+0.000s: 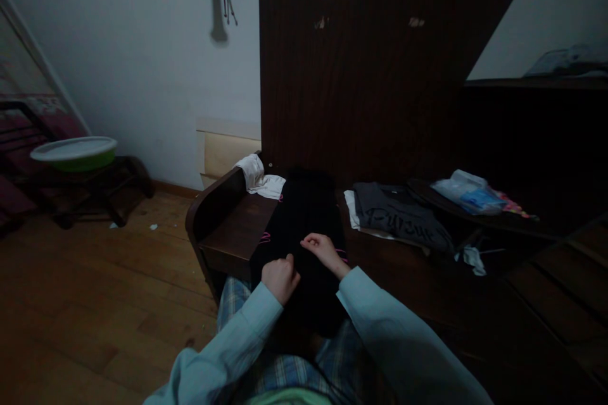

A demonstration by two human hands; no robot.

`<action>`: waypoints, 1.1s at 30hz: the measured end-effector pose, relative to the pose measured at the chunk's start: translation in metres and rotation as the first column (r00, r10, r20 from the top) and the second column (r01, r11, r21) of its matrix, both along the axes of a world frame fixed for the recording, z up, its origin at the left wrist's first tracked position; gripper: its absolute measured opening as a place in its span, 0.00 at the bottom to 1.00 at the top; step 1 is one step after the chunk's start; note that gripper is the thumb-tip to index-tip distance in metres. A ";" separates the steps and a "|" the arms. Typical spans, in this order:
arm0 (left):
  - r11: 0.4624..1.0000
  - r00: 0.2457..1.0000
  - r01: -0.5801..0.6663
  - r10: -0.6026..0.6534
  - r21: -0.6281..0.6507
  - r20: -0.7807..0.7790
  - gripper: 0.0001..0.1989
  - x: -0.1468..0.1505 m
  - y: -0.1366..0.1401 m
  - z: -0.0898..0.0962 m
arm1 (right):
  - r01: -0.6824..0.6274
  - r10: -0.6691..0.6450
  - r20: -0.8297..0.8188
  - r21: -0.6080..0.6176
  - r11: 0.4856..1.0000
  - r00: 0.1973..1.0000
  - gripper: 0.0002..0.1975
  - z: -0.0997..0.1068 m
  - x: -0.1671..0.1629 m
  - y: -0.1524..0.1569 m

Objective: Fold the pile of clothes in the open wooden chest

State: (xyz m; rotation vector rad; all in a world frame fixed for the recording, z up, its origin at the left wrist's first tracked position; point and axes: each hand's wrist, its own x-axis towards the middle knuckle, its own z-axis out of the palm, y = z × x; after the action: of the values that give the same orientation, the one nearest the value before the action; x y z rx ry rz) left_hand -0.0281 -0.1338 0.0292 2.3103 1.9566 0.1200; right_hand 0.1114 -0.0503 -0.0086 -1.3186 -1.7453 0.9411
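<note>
A person looks down past their own lap (285, 368) in a dim room. Black cloth (308, 209) w/ pink squiggles runs lengthwise under & beyond both grips, on a dark wood table (223, 234), its near end by the lap.

Step in hand looks like straightening or arranging the cloth, which seems mostly flat. Next move prob calls for a sure pinch on its edges, L & R, then an even pull; black on dark wood, so edges & creases are hard to make out.

Pose: forearms in pale blue sleeves (403, 329) angle inward from below. L grip (280, 280) is nearer the body, knuckles up, fingers curled under, thumb poking fwd; can't tell if cloth is caught inside. R grip (325, 252) is a bit farther out, fingertips drawn in toward the thumb & pointing L; can't tell if they pinch cloth or just hover. The two are apart but near each other.

Beyond & L of the grips: a white cloth (263, 183) by the armrest (211, 202). R of the grips: a grey shirt (394, 199) w/ dark lettering, then a plastic bag (468, 193)
</note>
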 end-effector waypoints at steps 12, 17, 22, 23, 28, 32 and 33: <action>0.968 0.941 0.177 -0.220 0.178 0.259 0.10 -0.023 0.013 -0.009 | 0.015 -0.100 0.319 0.257 0.966 0.943 0.09 0.004 -0.002 -0.015; 0.893 0.861 0.206 -0.361 0.401 0.360 0.13 -0.062 0.027 -0.026 | -0.198 0.064 0.372 0.335 0.921 0.926 0.15 0.008 0.017 -0.040; 0.925 0.829 -0.069 -0.156 0.374 0.538 0.13 -0.101 0.017 -0.042 | -0.020 -0.016 0.148 0.240 0.971 0.989 0.12 0.010 0.065 -0.077; 0.938 0.824 -0.130 -0.078 0.322 0.562 0.15 -0.108 0.013 -0.044 | 0.058 -0.075 0.077 0.209 0.976 0.994 0.12 0.008 0.076 -0.086; 0.989 0.731 -0.148 0.123 -0.020 0.672 0.19 -0.125 -0.001 -0.067 | 0.280 -0.313 -0.112 -0.237 0.930 0.943 0.20 -0.033 0.113 -0.142; 0.982 0.552 -0.092 0.187 -0.164 0.812 0.23 -0.112 0.006 -0.092 | 0.201 -0.265 -0.092 -0.436 0.877 0.960 0.28 -0.081 0.102 -0.162; 0.977 0.506 -0.069 0.210 -0.203 0.837 0.24 -0.108 0.007 -0.096 | 0.177 -0.259 -0.120 -0.460 0.870 0.958 0.32 -0.089 0.096 -0.161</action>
State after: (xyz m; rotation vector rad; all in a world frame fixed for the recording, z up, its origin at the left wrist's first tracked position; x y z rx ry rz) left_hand -0.1360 -0.1264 -0.0673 1.4640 1.4926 0.9190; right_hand 0.2071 -0.2111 -0.0979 -1.6225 -1.2486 1.3332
